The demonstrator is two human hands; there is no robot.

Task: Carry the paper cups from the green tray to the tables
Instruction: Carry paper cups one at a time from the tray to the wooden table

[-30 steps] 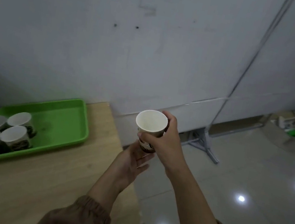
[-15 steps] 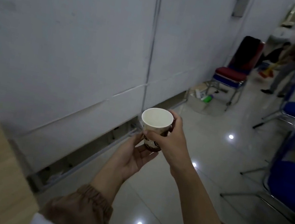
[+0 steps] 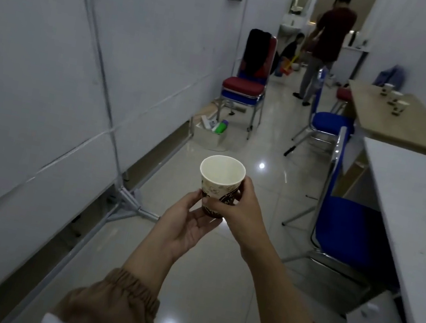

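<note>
A white paper cup point(image 3: 220, 179) with a brown patterned base is held upright over the floor in the middle of the view. My right hand point(image 3: 240, 211) grips its side. My left hand point(image 3: 189, 225) cups its bottom from below. The cup looks empty inside. Three more paper cups point(image 3: 393, 98) stand on a wooden table point(image 3: 410, 130) at the far right. A white table point(image 3: 424, 215) runs along the right side, nearer to me. The green tray is out of view.
A narrow tiled corridor leads ahead, with a white partition wall point(image 3: 50, 75) and its metal feet on the left. Blue chairs point(image 3: 342, 227) stand by the white table. A red and blue chair stack point(image 3: 244, 87) and a box stand ahead-left. A person point(image 3: 326, 44) stands at the far end.
The view has swung right, away from the wooden table with the green tray, and now looks down the corridor. The cup stays held by both hands in front of me.
</note>
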